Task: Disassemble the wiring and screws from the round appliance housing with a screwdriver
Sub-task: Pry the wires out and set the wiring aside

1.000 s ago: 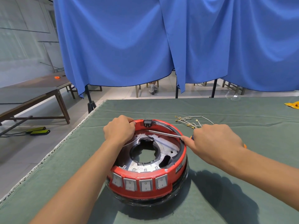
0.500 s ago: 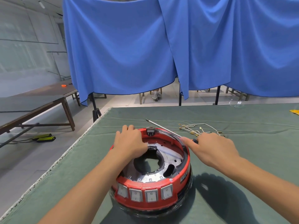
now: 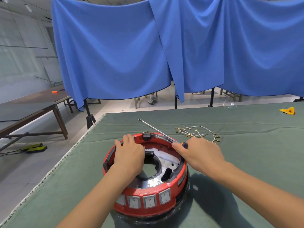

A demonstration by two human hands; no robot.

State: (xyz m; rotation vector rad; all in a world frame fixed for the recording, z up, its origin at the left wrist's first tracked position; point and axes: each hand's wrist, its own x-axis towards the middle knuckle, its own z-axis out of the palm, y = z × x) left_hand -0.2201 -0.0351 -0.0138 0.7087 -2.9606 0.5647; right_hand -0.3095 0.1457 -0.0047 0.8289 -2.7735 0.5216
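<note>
The round red appliance housing (image 3: 179,183) stands on the green table, its row of white rocker switches facing me and a grey plate with a central hole inside. My left hand (image 3: 129,155) lies across the housing's far left rim, fingers draped over the edge. My right hand (image 3: 200,153) grips the handle of a long screwdriver (image 3: 156,129) at the housing's right rim. The metal shaft points up and away to the left, its tip in the air beyond the housing. A black connector (image 3: 146,136) sits on the far rim.
A bundle of removed white wires with brass terminals (image 3: 197,132) lies on the green cloth (image 3: 246,145) behind my right hand. A yellow scrap (image 3: 287,111) lies at the far right. The table's left edge (image 3: 54,168) runs diagonally. Blue curtains (image 3: 164,55) hang behind.
The screwdriver tip has lifted out of the housing and now points up past the far rim. My left hand has shifted from a curled grip inside the rim to lying over its far left edge.
</note>
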